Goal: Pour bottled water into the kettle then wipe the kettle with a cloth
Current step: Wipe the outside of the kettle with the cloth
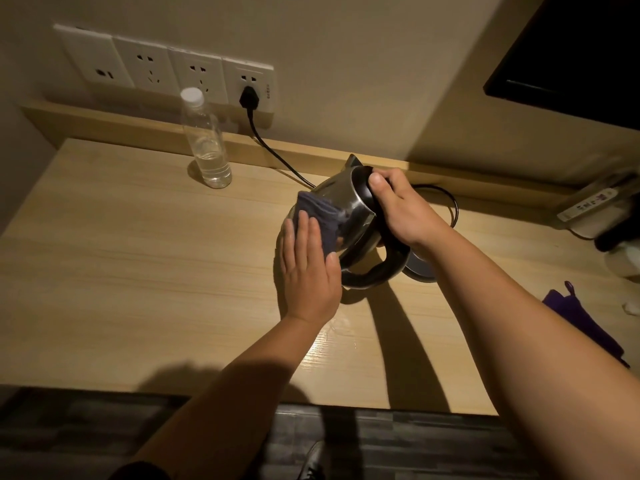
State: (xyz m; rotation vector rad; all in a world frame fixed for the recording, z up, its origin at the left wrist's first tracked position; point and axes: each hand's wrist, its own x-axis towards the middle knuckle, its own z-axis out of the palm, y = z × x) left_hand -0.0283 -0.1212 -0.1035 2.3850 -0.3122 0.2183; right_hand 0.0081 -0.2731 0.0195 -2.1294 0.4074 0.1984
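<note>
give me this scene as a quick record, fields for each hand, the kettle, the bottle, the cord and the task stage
left hand: flat, presses the grey cloth against the kettle's side
right hand: grips the kettle at its black top
kettle: tilted, off its base, which lies just right of it
bottle: upright, capped, a little water left, back left on the table
cord: plugged into the rightmost socket
task stage: wiping under way

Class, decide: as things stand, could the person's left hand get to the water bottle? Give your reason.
Probably yes. Only bare table lies between the left hand and the upright bottle. But it would first have to leave the cloth it presses on the kettle.
</note>
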